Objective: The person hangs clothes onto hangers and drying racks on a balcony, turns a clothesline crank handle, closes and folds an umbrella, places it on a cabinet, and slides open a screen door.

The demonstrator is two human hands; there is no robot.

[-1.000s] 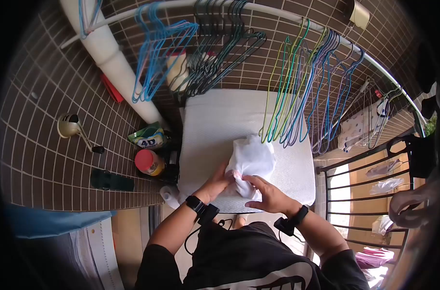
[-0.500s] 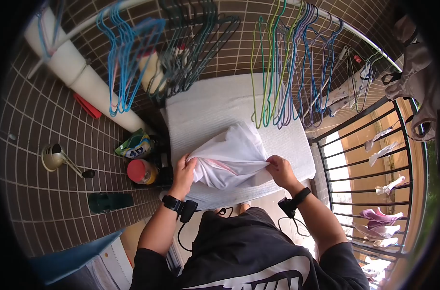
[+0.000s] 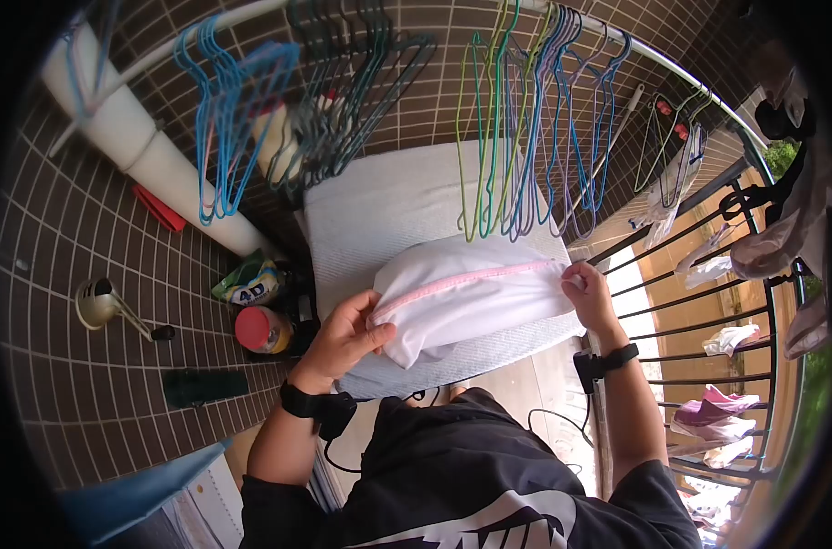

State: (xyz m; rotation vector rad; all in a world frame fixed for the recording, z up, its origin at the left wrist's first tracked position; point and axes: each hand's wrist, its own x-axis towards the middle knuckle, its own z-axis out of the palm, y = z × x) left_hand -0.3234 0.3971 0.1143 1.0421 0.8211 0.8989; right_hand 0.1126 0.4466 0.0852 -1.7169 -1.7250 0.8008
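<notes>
A white laundry bag (image 3: 475, 306), with a pink zip-like strip running along its length, is stretched between my hands over the cloth-covered surface. My left hand (image 3: 347, 339) grips its left end, with the thumb on the near side and the fingers curled behind. At the opposite end, my right hand (image 3: 588, 291) pinches the right corner of the bag. What lies inside the bag, if anything, cannot be made out.
Pale quilted cloth (image 3: 361, 206) covers the surface beneath. Blue hangers (image 3: 228, 128), dark hangers (image 3: 365, 101) and coloured hangers (image 3: 535, 137) hang from a white rail. A red-lidded jar (image 3: 262, 329) and detergent pouch (image 3: 251, 282) stand left. Black railings (image 3: 699, 320) line the right.
My hands have moved apart, the right one outward to the right. The bag is now pulled longer and flatter, and its pink strip shows almost end to end.
</notes>
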